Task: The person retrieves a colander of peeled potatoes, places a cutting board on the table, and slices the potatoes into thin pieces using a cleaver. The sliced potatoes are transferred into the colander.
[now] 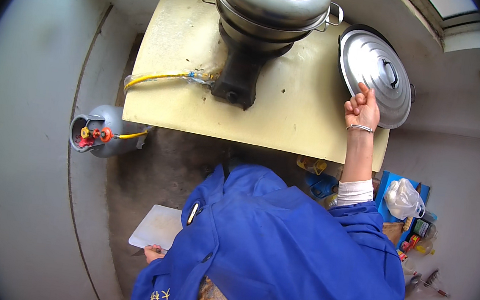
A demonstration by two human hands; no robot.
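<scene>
My right hand (363, 110), with a bracelet at the wrist, reaches forward over the right side of the table. Its index finger is stretched out and the others are loosely bent, with nothing held. Just beyond the fingertips is a round silver pot lid (388, 78) with a dark loop handle; I cannot tell whether they touch. The lid rests on a dark-rimmed pan with a side handle. Low on the left, my left hand (154, 252) is closed at the edge of a white cutting board (157, 228). A dark pointed piece like a knife blade (138, 252) shows beside it.
A lidded steel steamer pot (274, 4) stands on a black gas stove (238, 78) on the cream table (197, 112). A yellow hose (159, 79) lies left of the stove. A grey gas cylinder (110, 122) stands below. Bottles and a plastic bag (405, 199) sit at right.
</scene>
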